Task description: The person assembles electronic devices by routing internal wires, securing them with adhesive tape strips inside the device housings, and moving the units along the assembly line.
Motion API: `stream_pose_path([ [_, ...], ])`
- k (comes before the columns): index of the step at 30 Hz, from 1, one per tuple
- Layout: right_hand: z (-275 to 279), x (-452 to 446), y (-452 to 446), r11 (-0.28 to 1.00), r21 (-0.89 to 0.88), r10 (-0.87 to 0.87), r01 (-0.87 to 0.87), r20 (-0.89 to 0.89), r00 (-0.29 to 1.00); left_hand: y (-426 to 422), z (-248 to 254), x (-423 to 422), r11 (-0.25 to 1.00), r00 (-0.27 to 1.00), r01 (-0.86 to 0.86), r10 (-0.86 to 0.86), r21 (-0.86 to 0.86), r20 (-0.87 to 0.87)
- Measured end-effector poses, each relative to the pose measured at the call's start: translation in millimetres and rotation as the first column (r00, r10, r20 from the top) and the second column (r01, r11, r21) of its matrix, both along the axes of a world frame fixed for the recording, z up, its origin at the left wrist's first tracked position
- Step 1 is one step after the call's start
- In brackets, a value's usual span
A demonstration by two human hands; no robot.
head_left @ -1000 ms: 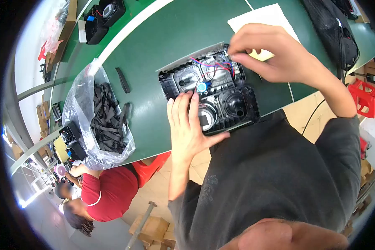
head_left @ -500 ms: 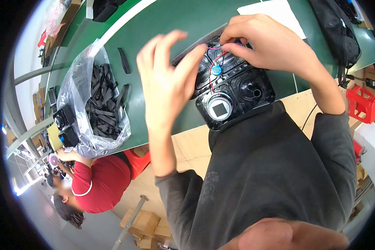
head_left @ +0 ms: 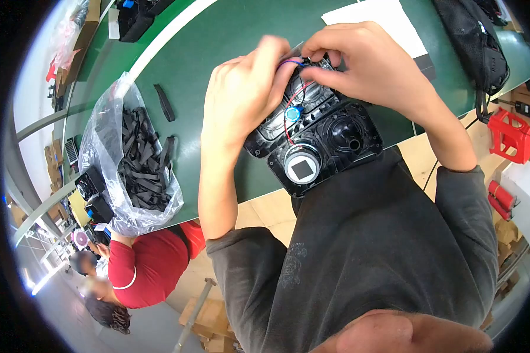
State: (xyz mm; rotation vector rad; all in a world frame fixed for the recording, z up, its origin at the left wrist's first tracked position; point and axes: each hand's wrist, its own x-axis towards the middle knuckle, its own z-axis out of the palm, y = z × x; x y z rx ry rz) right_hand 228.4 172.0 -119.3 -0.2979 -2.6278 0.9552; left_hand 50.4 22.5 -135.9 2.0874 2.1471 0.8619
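An opened black plastic housing [head_left: 330, 132] lies tilted at the table's near edge. Inside it are a round speaker [head_left: 302, 164] with a dark square on its face, a blue round part [head_left: 292, 114] and a red wire [head_left: 285, 125]. My left hand [head_left: 241, 97] is at the housing's far left part, thumb and fingers pinched on the blue and purple wires [head_left: 291, 61]. Opposite it, my right hand [head_left: 362, 62] has its thumb and index finger close together over the far end of the housing; what lies between those fingertips is too small to tell.
A clear bag of black straps [head_left: 144, 159] lies at the left, with one loose strap [head_left: 164, 103] beside it. White paper [head_left: 388, 26] and a black bag [head_left: 474, 47] are at the far right. A person in red [head_left: 153, 267] sits lower left.
My left hand has moved from the housing's near-left side up to the wires, its fingers closing. The housing has turned and come into a tilt. My right hand has shifted slightly left.
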Motion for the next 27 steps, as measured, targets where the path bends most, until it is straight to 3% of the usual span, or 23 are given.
stream_pose_path([
  [1, -3, -2, -1, 0.997, -0.075, -0.027, 0.029, 0.025, 0.999, 0, 3, 4, 0.996, 0.996, -0.079, 0.080, -0.029, 0.029],
  [3, -6, -5, -3, 0.971, -0.220, -0.078, 0.094, 0.082, 0.994, 2, 3, 4, 0.999, 0.999, -0.046, 0.046, 0.007, 0.016],
  [6, -8, -4, -2, 0.950, -0.266, -0.147, 0.161, 0.071, 0.987, 2, -3, 1, 0.998, 0.999, 0.015, -0.013, 0.061, -0.037],
  [9, -18, -1, -3, 0.980, 0.193, -0.023, 0.038, -0.080, 0.997, 0, -3, -3, 0.992, 0.991, 0.095, -0.087, 0.083, -0.102],
  [12, -7, -2, -9, 0.942, 0.324, -0.110, 0.084, 0.061, 0.992, -5, -5, -9, 0.985, 0.973, 0.153, -0.136, 0.078, -0.186],
  [15, 7, -11, 2, 0.957, 0.270, 0.061, -0.101, 0.154, 0.986, -15, -6, -6, 0.995, 0.959, 0.097, -0.091, 0.010, -0.268],
  [18, 5, -18, -1, 0.911, 0.400, 0.064, -0.096, 0.092, 0.994, -16, -1, 8, 0.996, 0.960, 0.008, -0.033, -0.090, -0.277],
  [21, -5, -18, 8, 0.938, 0.282, 0.162, -0.203, 0.163, 0.973, -16, 3, 15, 0.989, 0.962, -0.061, 0.022, -0.136, -0.272],
  [24, 7, -6, 13, 0.943, 0.167, 0.278, -0.286, 0.074, 0.958, -14, 6, 19, 0.976, 0.953, -0.109, 0.048, -0.190, -0.300],
  [27, 19, 12, 14, 0.985, 0.094, 0.139, -0.145, 0.077, 0.987, -13, 9, 17, 0.973, 0.953, -0.077, 0.008, -0.217, -0.303],
])
